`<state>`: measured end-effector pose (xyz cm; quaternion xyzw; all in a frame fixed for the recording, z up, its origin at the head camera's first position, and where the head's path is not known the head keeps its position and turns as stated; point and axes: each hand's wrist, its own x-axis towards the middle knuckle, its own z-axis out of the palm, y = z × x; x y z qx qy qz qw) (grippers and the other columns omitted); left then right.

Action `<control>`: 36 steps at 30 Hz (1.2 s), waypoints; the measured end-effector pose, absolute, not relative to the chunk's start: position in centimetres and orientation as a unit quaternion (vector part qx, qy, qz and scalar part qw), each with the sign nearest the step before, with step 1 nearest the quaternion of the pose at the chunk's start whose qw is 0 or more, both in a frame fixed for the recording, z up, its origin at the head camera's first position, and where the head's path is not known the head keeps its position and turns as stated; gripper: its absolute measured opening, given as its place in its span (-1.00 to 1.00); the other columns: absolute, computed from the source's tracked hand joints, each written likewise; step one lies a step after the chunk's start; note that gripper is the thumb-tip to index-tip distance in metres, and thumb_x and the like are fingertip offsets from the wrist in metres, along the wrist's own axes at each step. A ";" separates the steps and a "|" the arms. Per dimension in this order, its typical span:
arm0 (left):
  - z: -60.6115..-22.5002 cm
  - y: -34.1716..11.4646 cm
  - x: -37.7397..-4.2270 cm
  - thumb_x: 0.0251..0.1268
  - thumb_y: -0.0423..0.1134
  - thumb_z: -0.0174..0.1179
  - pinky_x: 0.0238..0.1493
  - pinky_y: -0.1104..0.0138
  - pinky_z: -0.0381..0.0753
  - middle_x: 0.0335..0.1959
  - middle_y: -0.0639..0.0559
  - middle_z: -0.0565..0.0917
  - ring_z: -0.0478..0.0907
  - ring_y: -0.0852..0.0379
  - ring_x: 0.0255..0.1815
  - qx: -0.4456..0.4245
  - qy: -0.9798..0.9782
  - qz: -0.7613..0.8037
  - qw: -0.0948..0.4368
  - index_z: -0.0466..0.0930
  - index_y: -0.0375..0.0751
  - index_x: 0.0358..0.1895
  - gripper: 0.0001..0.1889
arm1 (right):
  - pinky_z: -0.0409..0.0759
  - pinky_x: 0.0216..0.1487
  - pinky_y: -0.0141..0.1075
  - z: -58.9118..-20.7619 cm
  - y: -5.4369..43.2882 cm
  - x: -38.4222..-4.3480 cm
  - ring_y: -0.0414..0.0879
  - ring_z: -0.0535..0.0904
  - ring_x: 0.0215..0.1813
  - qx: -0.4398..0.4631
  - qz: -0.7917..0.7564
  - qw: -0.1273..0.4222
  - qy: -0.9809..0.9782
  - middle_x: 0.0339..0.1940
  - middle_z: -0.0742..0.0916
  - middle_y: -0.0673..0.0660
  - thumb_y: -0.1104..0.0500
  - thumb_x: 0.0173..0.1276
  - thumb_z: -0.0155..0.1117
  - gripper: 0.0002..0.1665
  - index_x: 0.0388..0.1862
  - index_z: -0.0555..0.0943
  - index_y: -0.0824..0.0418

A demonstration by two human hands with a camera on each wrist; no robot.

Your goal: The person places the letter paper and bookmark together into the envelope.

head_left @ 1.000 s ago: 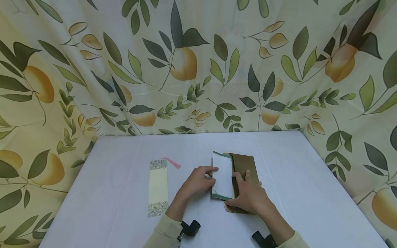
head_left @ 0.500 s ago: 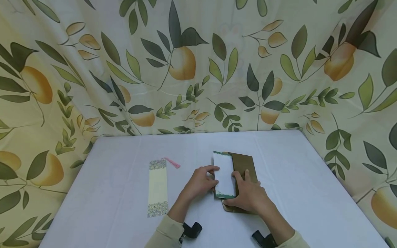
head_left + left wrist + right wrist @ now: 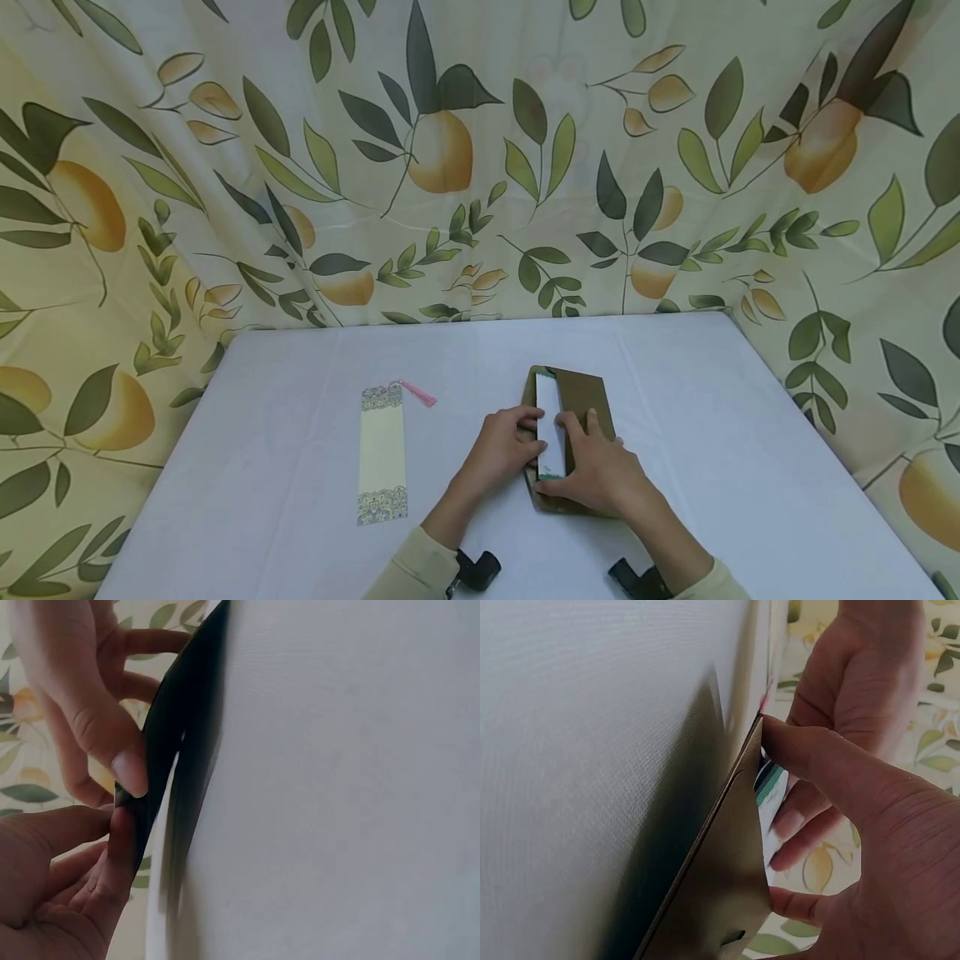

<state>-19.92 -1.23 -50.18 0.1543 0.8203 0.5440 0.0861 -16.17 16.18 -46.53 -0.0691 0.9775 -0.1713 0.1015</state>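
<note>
A brown envelope (image 3: 588, 387) lies at the middle right of the table in the head view. A white card with green ends (image 3: 550, 425) sits partly inside it, a narrow strip showing at the opening. My left hand (image 3: 501, 448) pinches the card's left edge. My right hand (image 3: 603, 467) holds the envelope, its thumb near the lower left corner and its fingers spread over the front. In the right wrist view the envelope (image 3: 720, 870) is tilted up from the table at the held edge, and the card's green end (image 3: 769, 784) peeks out between the hands.
To the left lies a pale yellow bookmark (image 3: 382, 442) with patterned ends and a pink tassel (image 3: 418, 394). The white-covered table (image 3: 285, 400) ends at the back before a fruit-and-leaf patterned curtain (image 3: 465, 233). Black wrist cameras (image 3: 480, 569) sit under both forearms.
My left hand has moved right, sliding the card deeper into the envelope, so much less of the card shows. My right hand has stayed on the envelope, which shifted slightly left.
</note>
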 end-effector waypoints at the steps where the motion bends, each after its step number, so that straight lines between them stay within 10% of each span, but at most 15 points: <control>1: -50.2 -1.1 -19.9 0.24 -0.44 0.43 -0.16 0.36 0.63 -0.16 0.00 0.76 0.67 0.30 -0.28 0.157 0.824 0.538 0.084 0.66 -0.34 0.19 -0.58 | 0.52 -0.15 0.44 -46.5 16.1 -16.1 0.81 0.45 0.04 -0.070 -0.172 0.101 0.977 0.47 0.28 0.67 -0.41 -0.03 0.59 0.18 0.46 0.35 0.08; 36: -50.1 -0.6 -19.0 0.38 -0.39 0.27 -0.24 0.37 0.65 -0.04 0.02 0.79 0.72 0.25 -0.08 0.164 0.796 0.566 0.134 0.54 -0.18 0.40 -0.48 | 0.57 -0.29 0.36 -46.2 16.1 -16.0 0.68 0.54 0.05 -0.088 -0.172 0.114 0.974 0.48 0.22 0.69 -0.28 0.25 0.49 0.04 0.54 0.27 0.11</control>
